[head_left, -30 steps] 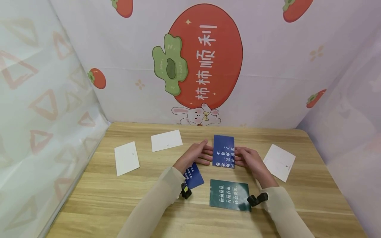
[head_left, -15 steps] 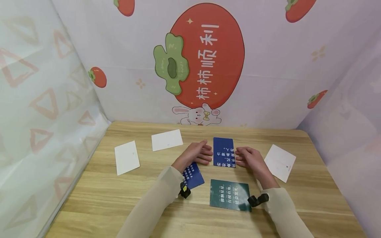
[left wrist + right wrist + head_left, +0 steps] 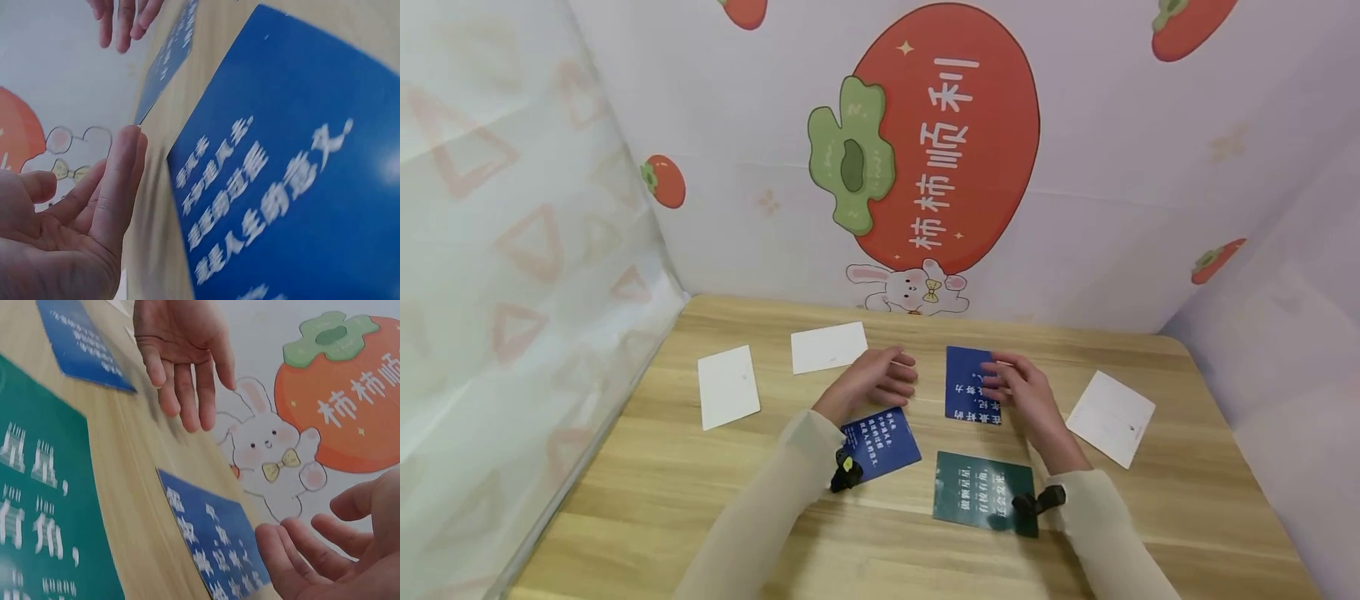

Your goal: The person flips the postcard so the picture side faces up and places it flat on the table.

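My left hand [image 3: 872, 379] is raised with its fingers loosely bent, above the far edge of a lower-left blue card [image 3: 887, 450] printed with white characters; the left wrist view shows the card under the hand. My right hand [image 3: 1026, 400], its fingers loosely spread, overlaps the right side of an upper blue card [image 3: 964, 367] in the head view. Nothing lies between the fingers of either hand. A green card [image 3: 955, 492] with white print lies below the upper blue card, its right end partly covered by the right wrist's black strap.
Three white cards lie on the wooden tabletop [image 3: 715, 517]: a left card [image 3: 728, 387], a back card [image 3: 829, 348] and a right card [image 3: 1111, 417]. A printed white cloth [image 3: 1097, 167] rises behind the table, with side cloths at left and right.
Both hands have lifted off from beside the upper blue card. The left hand has drawn back leftward, uncovering more of the lower-left blue card. The head view has turned slightly.
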Available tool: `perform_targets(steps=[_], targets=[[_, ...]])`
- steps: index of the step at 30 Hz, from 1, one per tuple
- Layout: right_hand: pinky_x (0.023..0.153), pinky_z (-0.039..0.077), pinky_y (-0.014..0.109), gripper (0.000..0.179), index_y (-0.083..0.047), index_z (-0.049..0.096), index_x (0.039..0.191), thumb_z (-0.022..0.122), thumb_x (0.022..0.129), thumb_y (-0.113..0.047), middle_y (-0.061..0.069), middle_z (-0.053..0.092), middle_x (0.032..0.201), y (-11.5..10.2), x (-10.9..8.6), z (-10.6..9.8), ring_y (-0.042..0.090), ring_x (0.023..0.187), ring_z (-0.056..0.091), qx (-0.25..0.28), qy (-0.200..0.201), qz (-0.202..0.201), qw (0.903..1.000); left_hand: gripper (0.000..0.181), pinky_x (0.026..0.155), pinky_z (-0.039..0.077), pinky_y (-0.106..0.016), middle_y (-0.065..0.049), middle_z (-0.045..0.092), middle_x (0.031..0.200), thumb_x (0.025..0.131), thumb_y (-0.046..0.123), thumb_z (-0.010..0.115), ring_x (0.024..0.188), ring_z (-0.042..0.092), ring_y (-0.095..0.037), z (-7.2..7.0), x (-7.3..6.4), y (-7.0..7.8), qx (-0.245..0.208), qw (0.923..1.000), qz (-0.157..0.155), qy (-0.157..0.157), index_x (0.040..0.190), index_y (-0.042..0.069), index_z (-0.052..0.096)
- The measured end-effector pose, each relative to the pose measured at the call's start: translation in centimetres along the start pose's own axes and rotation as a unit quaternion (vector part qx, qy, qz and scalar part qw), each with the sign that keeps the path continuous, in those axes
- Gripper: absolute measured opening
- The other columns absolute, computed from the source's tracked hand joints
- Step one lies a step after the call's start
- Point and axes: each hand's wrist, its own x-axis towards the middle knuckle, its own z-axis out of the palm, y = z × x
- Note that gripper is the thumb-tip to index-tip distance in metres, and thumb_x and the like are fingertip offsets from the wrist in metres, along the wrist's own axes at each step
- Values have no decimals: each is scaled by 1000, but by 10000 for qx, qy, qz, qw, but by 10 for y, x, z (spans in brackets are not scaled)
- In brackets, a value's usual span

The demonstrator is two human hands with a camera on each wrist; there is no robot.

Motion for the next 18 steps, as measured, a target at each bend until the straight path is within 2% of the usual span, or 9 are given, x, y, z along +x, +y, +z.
perform_targets(steps=[3,6,11,15,18], targets=[[102,63,26,49,-6,42,164,43,119,-26,25,56,159,-4,4,15,33,131,69,49,-309,-45,9995,52,82,70,-40,-17,76,133,118,44,43,105,81,-28,-16,-4,4,69,9999,62,123,146,5,63],[102,63,27,50,-7,41,165,45,119,-26,24,56,158,-7,9,32,37,136,65,120,-504,-28,9987,50,82,70,-41,-20,75,133,117,40,46,104,81,-30,-36,-8,6,45,9995,107,279,145,3,63],[100,65,31,50,-11,46,163,46,119,-33,21,61,155,-10,21,59,36,136,67,249,-746,28,9969,53,83,70,-42,-23,71,138,117,40,44,106,80,-32,-73,-15,8,-23,9983,127,570,148,1,60],[104,63,35,53,-14,47,164,41,119,-42,17,63,155,-13,28,75,33,137,66,213,-984,140,9948,53,82,70,-39,-24,67,144,117,37,44,102,80,-26,-100,-22,7,62,9963,125,843,152,-1,56],[107,62,37,54,-14,47,165,38,120,-42,16,61,157,-16,30,86,33,141,64,219,-1207,207,9922,51,81,70,-36,-25,65,146,117,33,46,98,79,-23,-116,-28,5,87,9950,85,988,153,-2,54]])
